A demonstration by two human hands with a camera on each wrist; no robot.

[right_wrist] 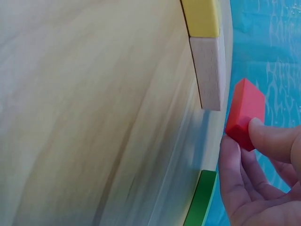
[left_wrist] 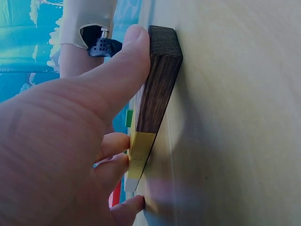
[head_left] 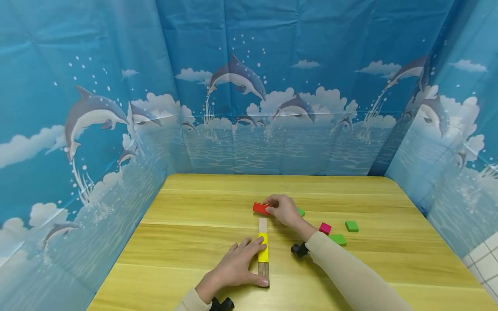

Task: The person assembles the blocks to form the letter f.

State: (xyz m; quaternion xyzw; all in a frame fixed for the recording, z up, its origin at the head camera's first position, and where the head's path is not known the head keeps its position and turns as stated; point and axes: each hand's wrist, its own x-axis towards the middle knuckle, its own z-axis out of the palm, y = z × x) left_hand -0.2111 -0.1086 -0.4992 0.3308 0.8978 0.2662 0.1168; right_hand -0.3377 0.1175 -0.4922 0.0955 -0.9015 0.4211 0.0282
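Pinching a glossy red rectangular block (head_left: 260, 208), my right hand (head_left: 284, 211) is holding it just beyond a pale wood-grained block (head_left: 263, 225). That block is lining up with a yellow block (head_left: 263, 255) and a dark-brown wood-grained block (head_left: 263, 271); my left hand (head_left: 238, 264) is touching both these, fingers spread. Green blocks (head_left: 352, 226) are lying rightward on the yellowish wood-grained table (head_left: 186, 250).

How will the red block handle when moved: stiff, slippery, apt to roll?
The red block is probably stiff: its edges look straight and crisp in the right hand's pinch. It likely won't roll, given its flat faces and sharp corners. Its smooth-looking surface might slip a little under a loose grip.
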